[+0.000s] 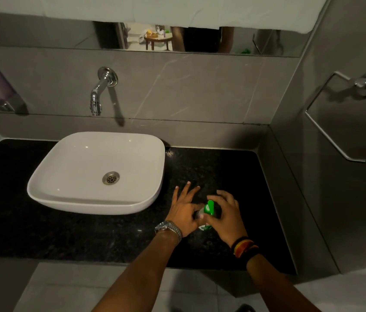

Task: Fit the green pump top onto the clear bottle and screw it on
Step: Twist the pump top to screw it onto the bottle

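- The right hand (224,218) curls over the green pump top (209,208), gripping it.
- The left hand (185,209) pinches the clear bottle (201,216) with thumb and forefinger, other fingers spread.
- Both sit on the black desk (233,172), right of the white sink (49,172).

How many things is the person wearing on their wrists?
2. A silver watch on the left wrist and a striped band on the right wrist. The band may be several stacked together.

A bathroom: white basin (96,174) on black counter (218,167), wall tap (101,91), mirror (200,39), towel ring (339,113)
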A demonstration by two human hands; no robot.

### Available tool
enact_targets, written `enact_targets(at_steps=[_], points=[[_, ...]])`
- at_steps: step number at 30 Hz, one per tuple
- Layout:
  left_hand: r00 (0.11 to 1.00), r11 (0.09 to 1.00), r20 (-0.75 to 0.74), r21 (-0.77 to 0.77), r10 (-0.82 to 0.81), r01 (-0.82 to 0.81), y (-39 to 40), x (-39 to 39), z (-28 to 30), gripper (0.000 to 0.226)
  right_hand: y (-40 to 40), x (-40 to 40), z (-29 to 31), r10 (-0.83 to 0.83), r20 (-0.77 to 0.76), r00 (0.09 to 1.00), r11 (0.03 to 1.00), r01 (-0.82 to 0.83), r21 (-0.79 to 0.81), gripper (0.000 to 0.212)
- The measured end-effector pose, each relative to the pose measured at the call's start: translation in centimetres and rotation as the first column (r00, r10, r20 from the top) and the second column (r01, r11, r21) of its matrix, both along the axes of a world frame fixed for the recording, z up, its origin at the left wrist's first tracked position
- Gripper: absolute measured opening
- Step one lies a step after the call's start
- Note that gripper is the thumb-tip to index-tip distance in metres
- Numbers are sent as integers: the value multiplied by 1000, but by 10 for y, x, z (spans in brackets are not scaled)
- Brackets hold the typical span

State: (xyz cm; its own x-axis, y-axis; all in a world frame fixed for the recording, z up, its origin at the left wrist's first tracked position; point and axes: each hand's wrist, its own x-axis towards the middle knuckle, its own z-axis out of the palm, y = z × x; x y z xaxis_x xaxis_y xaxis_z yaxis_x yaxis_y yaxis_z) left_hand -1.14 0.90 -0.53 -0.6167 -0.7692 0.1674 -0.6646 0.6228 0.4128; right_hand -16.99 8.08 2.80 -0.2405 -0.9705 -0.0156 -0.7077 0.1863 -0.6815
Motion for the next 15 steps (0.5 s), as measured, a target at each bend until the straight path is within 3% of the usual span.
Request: enact_targets(at_steps=[4, 7, 10, 12, 15], points=[[1000, 1000, 14, -6, -8, 9, -2, 0, 2, 47, -3, -7, -2, -31, -139, 990, 996, 19, -84, 27], [1000, 1000, 19, -4, -1, 1, -4, 0, 0, 44, -13, -2, 5, -96, -202, 975, 995, 93, -25, 42], [1000, 1000, 8, -17, 4, -4, -4, 0, -2, 42, -11, -7, 0, -37, -90, 995, 999, 37, -3, 50], [1000, 1000, 6, -14, 9, -9, -3, 0, -2, 44, -8, -11, -5, 18, -60, 998, 998, -21, -54, 38], [1000, 1000, 17, -18, 13, -13, -3, 0, -1, 41, -10, -7, -2, -53, -144, 988, 996, 42, -74, 32]])
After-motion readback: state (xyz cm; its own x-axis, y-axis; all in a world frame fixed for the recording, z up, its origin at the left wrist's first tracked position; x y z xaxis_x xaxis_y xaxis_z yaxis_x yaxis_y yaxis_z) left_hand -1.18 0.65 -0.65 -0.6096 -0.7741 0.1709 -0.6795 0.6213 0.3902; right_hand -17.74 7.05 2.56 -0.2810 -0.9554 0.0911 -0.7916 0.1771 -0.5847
